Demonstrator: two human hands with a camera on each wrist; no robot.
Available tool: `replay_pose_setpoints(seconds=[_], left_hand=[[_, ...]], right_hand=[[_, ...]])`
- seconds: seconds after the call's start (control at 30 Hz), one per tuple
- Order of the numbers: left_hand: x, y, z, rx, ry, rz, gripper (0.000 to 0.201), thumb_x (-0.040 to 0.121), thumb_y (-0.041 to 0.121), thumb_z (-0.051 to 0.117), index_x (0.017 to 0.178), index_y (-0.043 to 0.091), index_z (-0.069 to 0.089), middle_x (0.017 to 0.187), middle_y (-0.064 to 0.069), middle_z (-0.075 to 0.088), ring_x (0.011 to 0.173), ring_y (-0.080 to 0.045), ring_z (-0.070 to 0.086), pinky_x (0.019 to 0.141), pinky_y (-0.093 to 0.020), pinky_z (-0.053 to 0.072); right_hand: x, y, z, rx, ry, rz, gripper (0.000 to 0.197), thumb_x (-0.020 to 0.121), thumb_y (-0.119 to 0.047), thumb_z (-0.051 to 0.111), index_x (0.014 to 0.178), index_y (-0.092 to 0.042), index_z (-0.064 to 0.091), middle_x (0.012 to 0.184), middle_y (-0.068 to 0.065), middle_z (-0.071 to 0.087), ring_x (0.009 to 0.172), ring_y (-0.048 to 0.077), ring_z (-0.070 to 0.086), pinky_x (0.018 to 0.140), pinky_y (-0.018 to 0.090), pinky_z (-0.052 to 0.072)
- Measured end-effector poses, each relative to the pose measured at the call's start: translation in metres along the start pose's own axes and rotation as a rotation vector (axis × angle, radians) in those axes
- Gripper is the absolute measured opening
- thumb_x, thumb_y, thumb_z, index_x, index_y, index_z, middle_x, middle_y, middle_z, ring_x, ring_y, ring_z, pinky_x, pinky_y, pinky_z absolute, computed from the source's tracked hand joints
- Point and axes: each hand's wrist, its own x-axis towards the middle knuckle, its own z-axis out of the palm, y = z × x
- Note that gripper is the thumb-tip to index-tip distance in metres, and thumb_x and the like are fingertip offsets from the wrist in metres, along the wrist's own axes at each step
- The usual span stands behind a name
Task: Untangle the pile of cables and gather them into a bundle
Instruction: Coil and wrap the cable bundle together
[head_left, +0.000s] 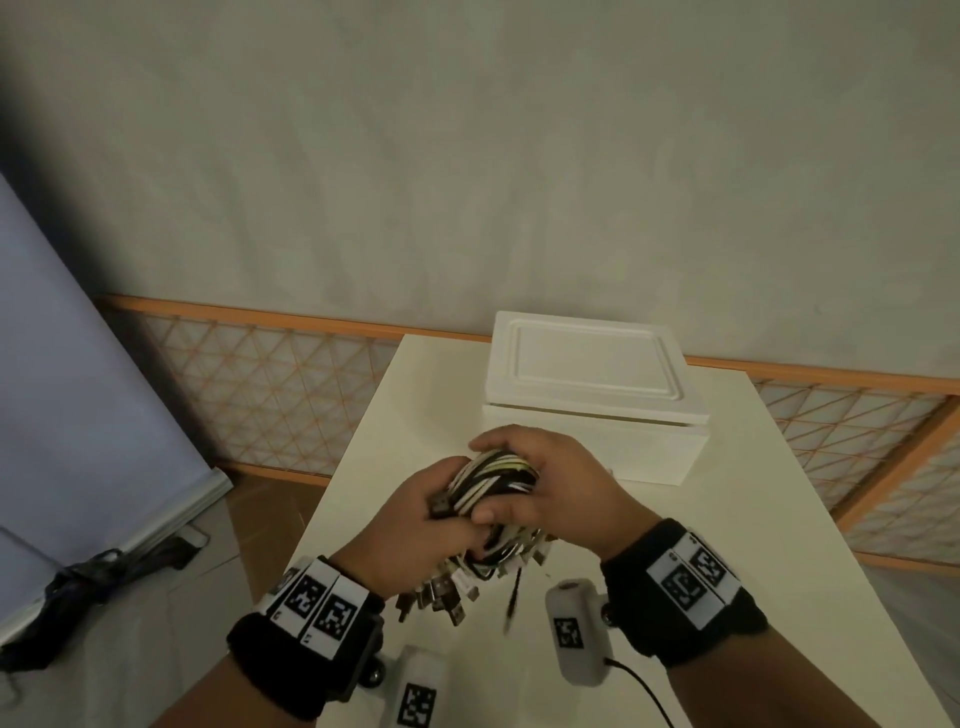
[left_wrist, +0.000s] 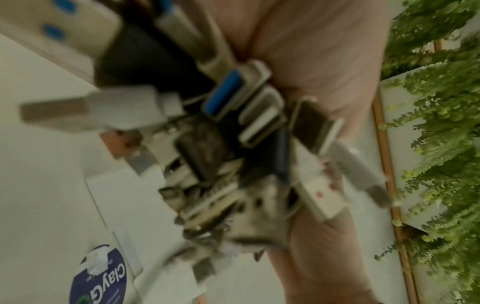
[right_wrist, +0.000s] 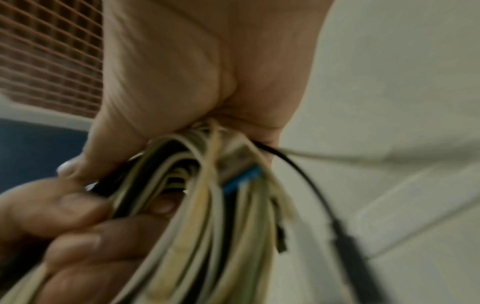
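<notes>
White desk (head_left: 769, 519) is carrying a white lidded box (head_left: 587, 395) at its far end. Both hands are holding the cable bundle (head_left: 493, 480) above the desk, near the box. Left hand (head_left: 410, 535) fingers are curling around the connector end; right hand (head_left: 550, 486) fingers are wrapping the looped top. USB plugs (left_wrist: 233, 131) are sticking out below.

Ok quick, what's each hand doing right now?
Left hand: fingers curled round the cable bundle, gripping it.
Right hand: also wrapped round the cable bundle, thumb and fingers clamping the loops.
</notes>
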Motion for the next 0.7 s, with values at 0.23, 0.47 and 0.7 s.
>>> replay_pose_setpoints(seconds=[0.23,0.47,0.7], left_hand=[[0.008,0.007,-0.005,-0.3,0.06,0.088,0.031,0.054,0.012,0.067,0.084,0.017,0.072,0.06,-0.01,0.061,0.059,-0.023,0.06,0.061,-0.034,0.051],[0.018,-0.01,0.003,-0.57,0.065,0.029,0.006,0.056,0.011,0.063,0.058,0.009,0.058,0.052,-0.01,0.045,0.05,-0.024,0.05,0.059,-0.031,0.046],[0.024,-0.01,0.014,-0.383,0.213,0.02,0.031,0.072,0.008,0.066,0.104,0.008,0.066,0.092,-0.009,0.074,0.087,-0.024,0.07,0.07,-0.029,0.054]], right_hand=[[-0.005,-0.002,0.03,0.832,0.187,0.149,0.032,0.071,0.007,0.066,0.103,0.001,0.067,0.099,0.026,0.067,0.091,0.035,0.065,0.086,0.043,0.054],[0.005,-0.013,0.03,0.682,0.372,0.274,0.027,0.06,-0.001,0.058,0.083,-0.006,0.071,0.076,0.016,0.069,0.071,0.026,0.065,0.069,0.041,0.056],[0.018,-0.002,0.01,0.235,0.501,0.298,0.02,0.064,-0.004,0.067,0.083,-0.007,0.067,0.075,0.006,0.07,0.07,0.021,0.067,0.065,0.038,0.057]])
